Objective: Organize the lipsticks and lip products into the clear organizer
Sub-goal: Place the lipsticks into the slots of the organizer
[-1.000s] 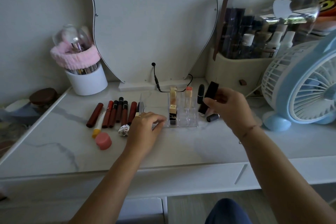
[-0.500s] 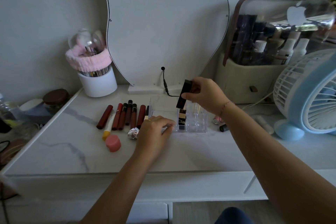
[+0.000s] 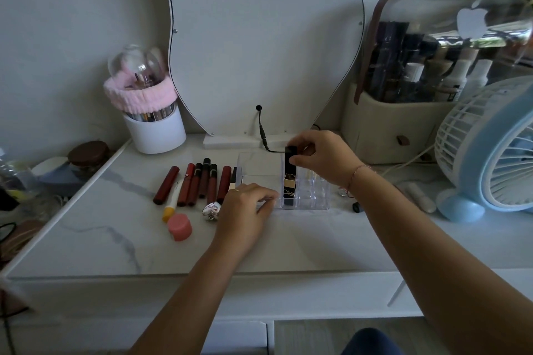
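Right hand [image 3: 323, 157] pinching top of black lipstick [image 3: 290, 165], upright over clear organizer [image 3: 314, 199], left hand [image 3: 245, 210] gripping its front edge

White marble-patterned tabletop [image 3: 288, 239], as I see it through the head camera. Left of centre: a row of dark red lip tubes [image 3: 202, 181] lying side by side. Just in front of them are a white tube with a yellow cap [image 3: 172, 201], a pink round cap [image 3: 179, 227] and a small silver piece [image 3: 210, 210]. Centre: the clear organizer [image 3: 311, 196]. To its right: a short black lipstick [image 3: 357, 207] on its side and a white tube [image 3: 421, 197] near the blue fan [image 3: 458, 210]. Rear edge: white cup [image 3: 155, 132], mirror base [image 3: 230, 141], cream storage case [image 3: 383, 129].
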Demonstrator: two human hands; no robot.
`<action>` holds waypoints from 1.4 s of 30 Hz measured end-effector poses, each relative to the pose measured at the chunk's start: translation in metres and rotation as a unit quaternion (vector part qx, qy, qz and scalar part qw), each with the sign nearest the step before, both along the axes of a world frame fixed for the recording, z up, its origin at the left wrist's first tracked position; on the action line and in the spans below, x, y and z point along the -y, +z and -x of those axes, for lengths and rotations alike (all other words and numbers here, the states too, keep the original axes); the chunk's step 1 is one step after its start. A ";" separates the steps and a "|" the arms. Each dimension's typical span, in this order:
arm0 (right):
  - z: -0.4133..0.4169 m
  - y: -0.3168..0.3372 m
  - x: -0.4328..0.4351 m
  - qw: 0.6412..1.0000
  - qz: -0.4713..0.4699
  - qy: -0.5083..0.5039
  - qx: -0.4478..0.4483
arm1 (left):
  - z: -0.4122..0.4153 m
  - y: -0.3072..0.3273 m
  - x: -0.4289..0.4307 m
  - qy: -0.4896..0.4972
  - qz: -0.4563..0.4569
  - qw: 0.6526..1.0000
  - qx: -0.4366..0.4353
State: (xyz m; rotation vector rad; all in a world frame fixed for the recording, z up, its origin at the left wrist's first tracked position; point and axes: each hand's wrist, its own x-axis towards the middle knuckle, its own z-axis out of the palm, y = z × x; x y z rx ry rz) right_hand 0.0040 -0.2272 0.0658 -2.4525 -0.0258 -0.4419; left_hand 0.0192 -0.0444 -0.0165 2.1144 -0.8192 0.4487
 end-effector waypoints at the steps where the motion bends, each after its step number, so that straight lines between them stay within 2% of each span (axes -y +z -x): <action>1: 0.001 0.000 0.000 1.000 -0.003 -0.003 0.004 | 0.000 0.000 0.000 0.001 0.000 1.000 0.000; 7: 0.017 0.008 0.016 0.996 -0.075 -0.021 0.042 | 0.002 0.002 0.000 0.000 -0.003 1.000 -0.006; 10: 0.034 0.006 0.037 0.991 -0.098 -0.062 0.072 | 0.002 0.002 0.000 0.000 -0.007 1.000 -0.004; 14: 0.059 -0.010 0.067 0.993 -0.007 -0.113 0.027 | 0.001 0.002 0.000 0.001 -0.007 1.000 -0.002; 20: 0.086 -0.040 0.085 0.982 0.121 -0.087 -0.115 | 0.001 0.001 0.000 -0.003 -0.008 1.000 0.003; 28: 0.081 -0.047 0.084 0.961 0.219 -0.092 -0.141 | 0.002 0.003 0.000 -0.002 -0.004 1.000 -0.005; 34: 0.082 -0.035 0.068 0.992 0.080 -0.040 -0.086 | 0.001 0.001 0.000 0.002 -0.007 1.000 -0.001; 39: 0.074 -0.021 0.038 0.999 -0.028 -0.033 0.009 | 0.000 0.001 0.000 -0.003 -0.008 1.000 0.005; 42: 0.063 -0.019 0.019 0.998 -0.054 -0.028 0.024 | 0.001 0.001 0.000 -0.002 -0.004 1.000 0.001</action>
